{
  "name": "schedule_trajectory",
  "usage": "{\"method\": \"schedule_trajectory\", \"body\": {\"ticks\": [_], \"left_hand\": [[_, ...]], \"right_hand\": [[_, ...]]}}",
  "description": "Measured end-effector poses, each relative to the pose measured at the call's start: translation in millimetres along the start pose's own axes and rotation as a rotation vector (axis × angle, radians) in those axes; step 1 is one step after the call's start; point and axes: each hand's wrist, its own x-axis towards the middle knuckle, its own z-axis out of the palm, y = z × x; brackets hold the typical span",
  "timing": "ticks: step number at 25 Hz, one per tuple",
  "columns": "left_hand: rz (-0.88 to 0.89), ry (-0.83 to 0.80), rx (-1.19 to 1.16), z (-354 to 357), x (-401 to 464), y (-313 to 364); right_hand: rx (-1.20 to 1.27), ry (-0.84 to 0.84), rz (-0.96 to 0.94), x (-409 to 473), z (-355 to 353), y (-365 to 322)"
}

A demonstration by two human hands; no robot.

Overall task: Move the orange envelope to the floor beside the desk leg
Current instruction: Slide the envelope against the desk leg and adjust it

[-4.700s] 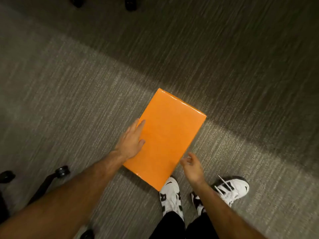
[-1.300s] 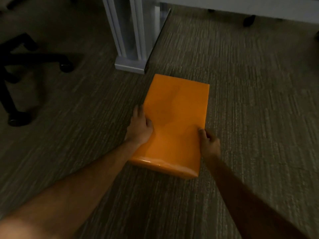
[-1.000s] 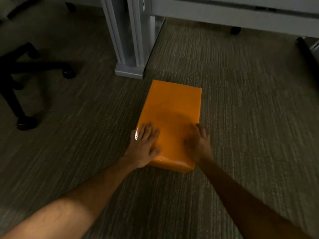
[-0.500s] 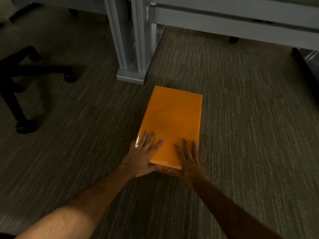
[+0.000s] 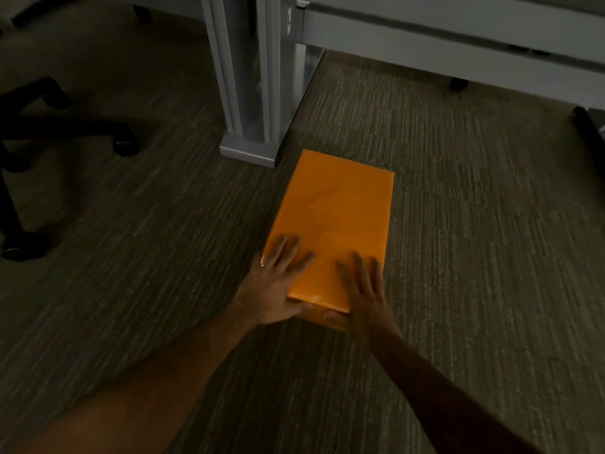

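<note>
The orange envelope (image 5: 337, 204) lies flat on the grey carpet, its far left corner close to the foot of the light grey desk leg (image 5: 250, 93). My left hand (image 5: 275, 290) rests on the near left corner, fingers spread on top and thumb against the near edge. My right hand (image 5: 363, 296) covers the near right corner the same way, thumb tucked at the near edge. Both hands hold the near end of the envelope.
A black office chair base (image 5: 65, 126) with casters stands on the left. A grey desk rail (image 5: 458, 37) runs along the back right, with a small caster (image 5: 458, 83) under it. A dark object (image 5: 589, 126) sits at the right edge.
The envelope came from open carpet to beside the desk leg and was laid down. Both hands slid from its sides back to the near end.
</note>
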Motion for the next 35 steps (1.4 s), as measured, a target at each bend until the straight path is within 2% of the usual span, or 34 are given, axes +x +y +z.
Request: {"method": "schedule_trajectory", "body": {"ticks": [13, 22, 25, 29, 35], "left_hand": [[0.021, 0.107, 0.074, -6.3, 135.2, -59.4], [-0.015, 0.087, 0.038, -14.9, 157.6, -68.0], [-0.158, 0.114, -0.060, -16.5, 160.3, -62.2], [-0.554, 0.214, -0.397, -22.4, 169.8, -49.2], [-0.675, 0.198, -0.505, -26.0, 171.2, -50.0]], "right_hand": [[-0.050, 0.141, 0.025, 134.0, -23.6, 36.0], [-0.029, 0.193, 0.018, 156.2, -32.0, 39.4], [-0.014, 0.173, 0.025, 157.4, -32.7, 40.1], [-0.001, 0.134, 0.038, 160.0, -33.5, 41.0], [0.084, 0.153, 0.075, 159.3, -32.0, 39.5]]}}
